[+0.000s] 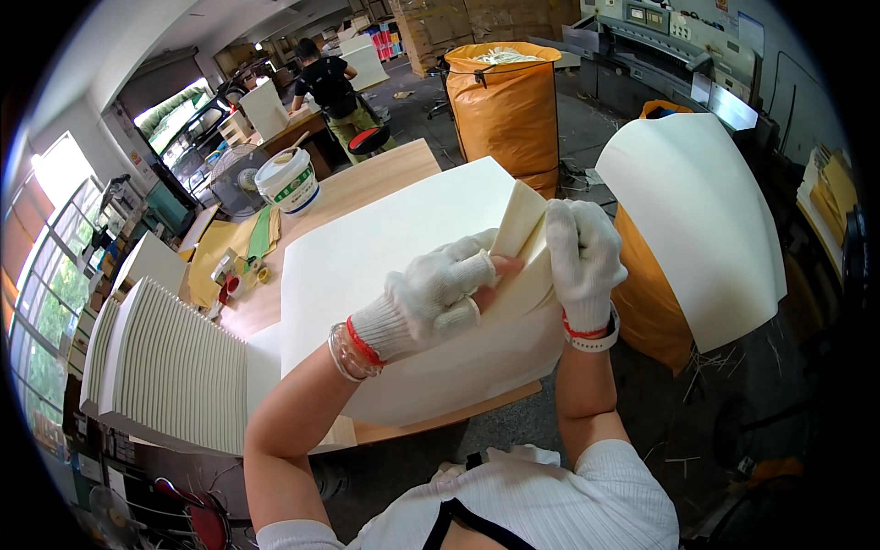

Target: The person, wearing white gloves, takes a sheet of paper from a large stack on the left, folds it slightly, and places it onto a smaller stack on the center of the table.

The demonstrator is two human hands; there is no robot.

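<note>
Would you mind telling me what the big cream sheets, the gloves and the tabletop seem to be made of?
The sheets look like matte paper or thin card: the lifted corner bends smoothly. The gloves on the left hand and right hand appear to be white knitted cotton, ribbed at the cuffs. The tabletop looks like pale wood or laminate with faint grain.

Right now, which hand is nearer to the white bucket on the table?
Left. The left hand pinches the lifted sheet corner on the side toward the white bucket; the right hand grips the same corner farther from it.

cream paper sheets (394, 247), white gloves (431, 293), orange sack (504, 110)
</note>
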